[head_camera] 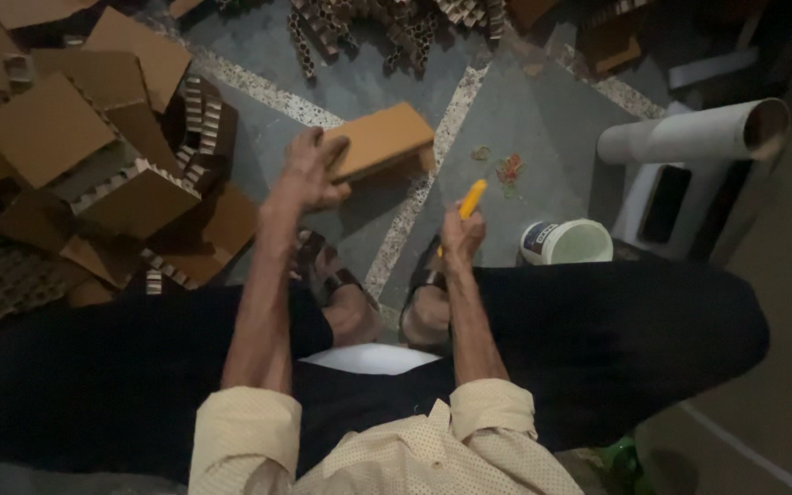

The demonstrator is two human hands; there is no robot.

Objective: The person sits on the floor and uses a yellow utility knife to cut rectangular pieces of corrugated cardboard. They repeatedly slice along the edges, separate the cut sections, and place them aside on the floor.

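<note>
In the head view, a flat rectangular brown cardboard box point(379, 139) is seen lying on the grey speckled floor point(543, 119), just ahead of the person's sandalled feet point(387, 298). The left hand point(309, 174) is laid over the near left corner of this box, with the fingers curled down over its edge so that it is gripped. The right hand point(460, 234) is closed around a slim yellow-handled tool point(472, 198), whose tip is pointed up and away, near the box's right end but apart from it; whether it is a knife or a brush cannot be told.

To the right of the right hand a small round white plastic tub point(568, 242) is set on the floor, open-topped. Beyond it a long white cardboard tube point(694, 133) is laid on its side. A small cluster of coloured rubber bands point(509, 170) is scattered between the box and the tube.

At the left, a heap of folded brown cardboard boxes point(84, 156) with honeycomb-patterned inserts is piled.
</note>
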